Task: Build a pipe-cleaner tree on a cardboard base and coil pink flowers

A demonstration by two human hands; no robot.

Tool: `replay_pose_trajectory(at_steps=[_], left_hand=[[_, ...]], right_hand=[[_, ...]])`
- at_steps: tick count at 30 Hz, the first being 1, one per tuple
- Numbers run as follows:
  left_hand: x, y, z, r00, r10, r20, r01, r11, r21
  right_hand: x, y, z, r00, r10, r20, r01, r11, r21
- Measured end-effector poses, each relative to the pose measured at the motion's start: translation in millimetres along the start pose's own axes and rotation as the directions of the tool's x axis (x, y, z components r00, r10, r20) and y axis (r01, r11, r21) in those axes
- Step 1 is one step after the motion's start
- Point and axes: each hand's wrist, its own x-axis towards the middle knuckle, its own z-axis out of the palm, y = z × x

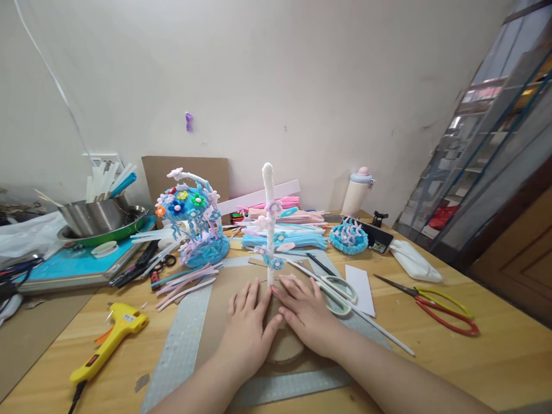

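Observation:
A white fuzzy stem [268,184] with pastel flowers and leaves stands upright on a rounded cardboard base [284,345] in the middle. My left hand [248,325] lies on the cardboard to the left of the stem, fingers spread, fingertips by its foot. On the other side my right hand [306,313] rests with its fingers apart, its index fingertip close to the stem's foot. Beneath the base lies a larger brown cardboard sheet [211,322] on a grey-green cutting mat [172,356]. Neither hand is wrapped round anything.
A yellow glue gun [112,342] lies left. Behind it stand a metal bowl [97,215] and a blue flowered pipe-cleaner piece [204,247]. Pale-handled scissors [340,290], red-and-yellow scissors [448,313], a blue basket-like piece [349,237] and a bottle [357,192] are right.

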Motion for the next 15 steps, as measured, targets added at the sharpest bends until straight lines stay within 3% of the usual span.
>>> replay_pose_trajectory(at_steps=[15], left_hand=[[-0.2,0.0,-0.5,1.0,-0.006,0.023,0.005,1.0,0.017]], right_hand=[[1.4,0.0,0.5,1.0,0.002,0.003,-0.002,1.0,-0.018]])
